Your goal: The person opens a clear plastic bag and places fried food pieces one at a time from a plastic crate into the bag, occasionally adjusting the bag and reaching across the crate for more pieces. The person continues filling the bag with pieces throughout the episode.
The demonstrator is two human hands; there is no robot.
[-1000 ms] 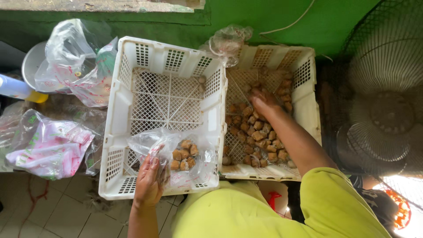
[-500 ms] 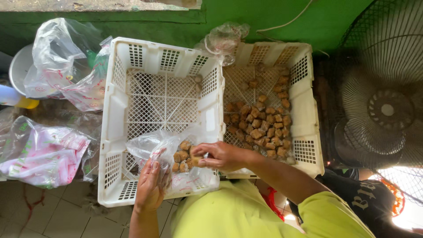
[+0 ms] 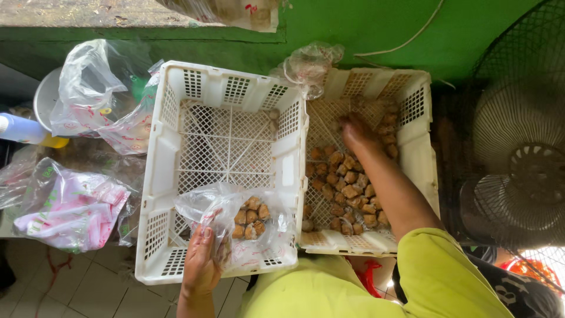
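Presently, left hand point(image 3: 201, 263): closed on clear plastic bag point(image 3: 235, 227) of brown pieces, held inside left crate point(image 3: 162, 176);
Right hand point(image 3: 358, 134): grip cannot be told; laid among brown pieces point(image 3: 347, 188) in right crate point(image 3: 421, 159).

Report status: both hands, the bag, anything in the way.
Left hand grips clear plastic bag in left crate, few brown pieces inside. Right hand down in right crate among brown pieces. Nothing blocking between them.
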